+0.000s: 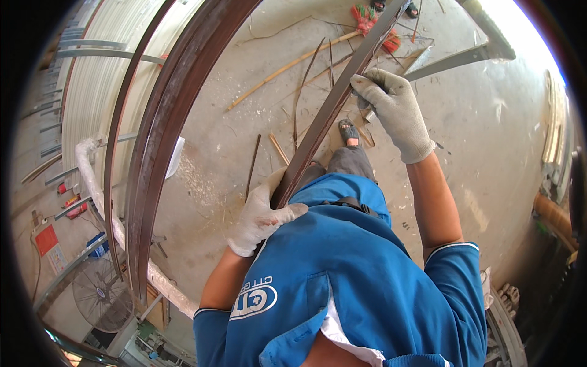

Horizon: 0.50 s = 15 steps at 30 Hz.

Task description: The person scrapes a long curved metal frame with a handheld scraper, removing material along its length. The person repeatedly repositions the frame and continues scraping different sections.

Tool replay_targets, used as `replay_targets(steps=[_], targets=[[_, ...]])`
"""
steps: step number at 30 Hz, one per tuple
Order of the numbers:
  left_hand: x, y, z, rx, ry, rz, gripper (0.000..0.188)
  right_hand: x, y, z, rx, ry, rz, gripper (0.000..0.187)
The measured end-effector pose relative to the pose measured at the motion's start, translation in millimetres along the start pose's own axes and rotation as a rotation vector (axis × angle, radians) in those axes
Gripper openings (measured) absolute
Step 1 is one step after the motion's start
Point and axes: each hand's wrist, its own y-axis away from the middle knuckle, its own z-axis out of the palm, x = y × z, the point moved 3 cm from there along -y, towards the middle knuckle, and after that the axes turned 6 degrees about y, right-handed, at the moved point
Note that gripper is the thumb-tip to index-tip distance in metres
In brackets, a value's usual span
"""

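Note:
A long dark brown profile bar (330, 107) slants from my waist up to the far right, past the top edge of the view. My left hand (263, 220), in a pale work glove, wraps round its near end, with the thumb pointing right against my shirt. Farther along, my gloved right hand (394, 110) pinches the bar's right edge between thumb and fingers. Whether those fingertips also hold something thin, I cannot tell.
More brown profiles (171, 98) lie at the left beside stacked white lengths (92, 92). A broom (293, 67) and dark strips litter the concrete floor. Another person's feet (413, 11) show at the top. A standing fan (101, 293) is at lower left; a grey metal frame (452, 64) is at right.

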Motion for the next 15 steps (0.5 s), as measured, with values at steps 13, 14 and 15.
replay_targets(steps=[13, 14, 15], targets=[[-14.5, -1.6, 11.2, 0.056, -0.033, -0.003, 0.078, 30.0, 11.1, -9.3, 0.023, -0.256, 0.109, 0.021], [-14.0, -1.7, 12.5, 0.055, -0.032, -0.003, 0.077, 28.2, 9.4, -12.1, 0.021, -0.193, 0.048, 0.022], [-13.2, -1.6, 13.3, 0.053, -0.031, -0.003, 0.077, 25.9, 7.5, -15.9, 0.062, -0.132, -0.016, 0.023]])
